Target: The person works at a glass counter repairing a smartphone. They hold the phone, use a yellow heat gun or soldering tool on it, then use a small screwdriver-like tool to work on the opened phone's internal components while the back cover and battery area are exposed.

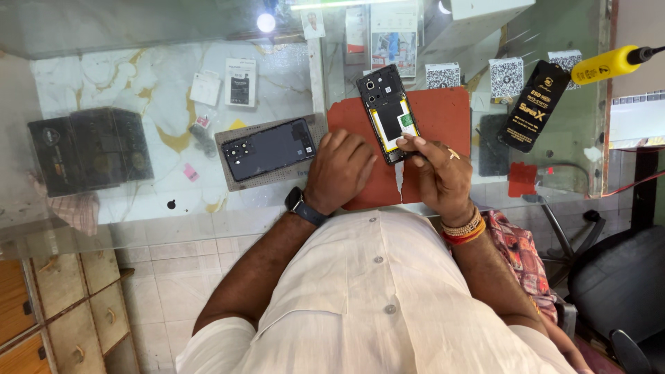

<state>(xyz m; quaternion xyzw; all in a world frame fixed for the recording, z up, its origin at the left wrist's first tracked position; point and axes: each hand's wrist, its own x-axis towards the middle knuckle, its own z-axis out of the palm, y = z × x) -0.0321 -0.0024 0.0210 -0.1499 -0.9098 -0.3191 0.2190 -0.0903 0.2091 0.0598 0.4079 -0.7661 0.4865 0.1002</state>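
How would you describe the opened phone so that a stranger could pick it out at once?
Find the red mat on the glass counter. The opened phone lies on it under the right hand. Unlike the back cover on the grey pad to its left, its insides show, with a yellow-edged battery.

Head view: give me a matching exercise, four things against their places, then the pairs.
Things:
1. opened phone
2. phone back cover
3. yellow-handled tool
4. dark box

Places:
A. far right edge of the counter
B. on the grey pad
C. far left on the glass counter
D. on the red mat, under both hands

Pairs: 1-D, 2-B, 3-A, 4-C. The left hand rests beside the phone; the right hand pinches at its lower end.
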